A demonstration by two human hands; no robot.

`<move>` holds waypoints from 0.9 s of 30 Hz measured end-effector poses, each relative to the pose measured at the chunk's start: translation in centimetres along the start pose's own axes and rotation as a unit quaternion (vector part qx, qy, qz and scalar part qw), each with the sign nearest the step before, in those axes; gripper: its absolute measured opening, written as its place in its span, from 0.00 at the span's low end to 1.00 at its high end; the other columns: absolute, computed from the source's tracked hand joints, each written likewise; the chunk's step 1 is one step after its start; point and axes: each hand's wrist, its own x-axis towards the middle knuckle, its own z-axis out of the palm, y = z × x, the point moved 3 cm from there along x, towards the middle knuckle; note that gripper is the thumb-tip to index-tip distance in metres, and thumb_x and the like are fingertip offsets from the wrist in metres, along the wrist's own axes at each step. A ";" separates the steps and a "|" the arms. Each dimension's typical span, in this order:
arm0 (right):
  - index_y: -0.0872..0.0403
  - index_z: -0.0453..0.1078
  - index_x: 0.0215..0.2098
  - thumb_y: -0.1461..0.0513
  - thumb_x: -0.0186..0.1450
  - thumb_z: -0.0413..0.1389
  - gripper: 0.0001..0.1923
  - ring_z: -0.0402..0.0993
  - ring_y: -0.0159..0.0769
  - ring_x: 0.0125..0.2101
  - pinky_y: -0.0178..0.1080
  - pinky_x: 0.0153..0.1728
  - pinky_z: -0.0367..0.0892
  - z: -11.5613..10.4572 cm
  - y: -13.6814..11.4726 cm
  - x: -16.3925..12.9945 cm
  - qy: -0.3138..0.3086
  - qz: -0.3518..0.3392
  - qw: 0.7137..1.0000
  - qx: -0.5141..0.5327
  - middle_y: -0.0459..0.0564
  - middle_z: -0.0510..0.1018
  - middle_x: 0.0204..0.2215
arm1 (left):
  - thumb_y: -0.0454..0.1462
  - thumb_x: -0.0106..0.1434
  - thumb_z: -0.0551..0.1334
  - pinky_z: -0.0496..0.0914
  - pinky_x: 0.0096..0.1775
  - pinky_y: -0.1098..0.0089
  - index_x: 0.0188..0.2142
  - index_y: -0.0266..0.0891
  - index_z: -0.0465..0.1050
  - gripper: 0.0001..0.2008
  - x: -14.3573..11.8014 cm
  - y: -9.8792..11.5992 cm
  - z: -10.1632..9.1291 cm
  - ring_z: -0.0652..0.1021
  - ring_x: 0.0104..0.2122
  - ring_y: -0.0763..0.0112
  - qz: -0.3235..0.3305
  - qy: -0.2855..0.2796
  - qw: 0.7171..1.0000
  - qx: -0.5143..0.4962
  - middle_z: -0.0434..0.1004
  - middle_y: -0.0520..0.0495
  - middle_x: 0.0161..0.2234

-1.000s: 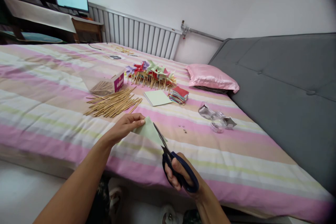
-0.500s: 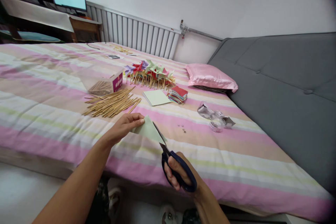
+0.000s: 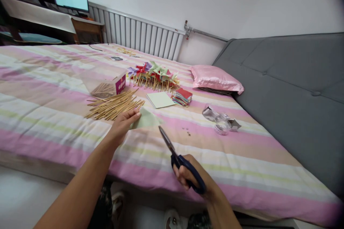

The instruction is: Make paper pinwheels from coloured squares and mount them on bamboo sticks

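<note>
The left hand [image 3: 124, 124] is lying on the bed [image 3: 242, 161] with its fingers [image 3: 133, 113] stretched out, pressing down the near left edge of a pale green paper [image 3: 146, 121]. The paper is lying flat on the striped cover, just near of the loose pile of wooden sticks [image 3: 114, 105] and touching none of them that can be seen. The right hand [image 3: 191, 179] is hanging over the near edge of the bed, its fingers curled through the dark blue handles of the scissors [image 3: 180, 161] and holding them fast. The blades are pointing up and left toward the paper, with the tip close to the paper's near right edge but apart from it; the blades are looking closed or nearly so.

Farther off, a small box of sticks [image 3: 109, 85] is sitting at the far side of the loose pile. A heap of paper pinwheels [image 3: 154, 75] is lying to its right, then a green sheet [image 3: 160, 99] and a stack of coloured paper squares [image 3: 182, 96]. A roll of clear tape [image 3: 221, 121] is resting to the right, near the grey sofa [image 3: 295, 89]. A pink pillow [image 3: 217, 78] is lying at the far right of the bed.
</note>
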 end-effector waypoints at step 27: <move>0.54 0.64 0.53 0.54 0.57 0.56 0.27 0.76 0.35 0.30 0.37 0.29 0.69 -5.7 1.5 2.8 0.365 -0.106 0.925 0.009 0.55 0.76 0.43 | 0.45 0.42 0.68 0.59 0.24 0.73 0.27 0.33 0.76 0.17 -3.1 -4.5 8.8 0.71 0.21 0.71 -0.212 -0.072 0.975 0.000 0.74 0.48 0.20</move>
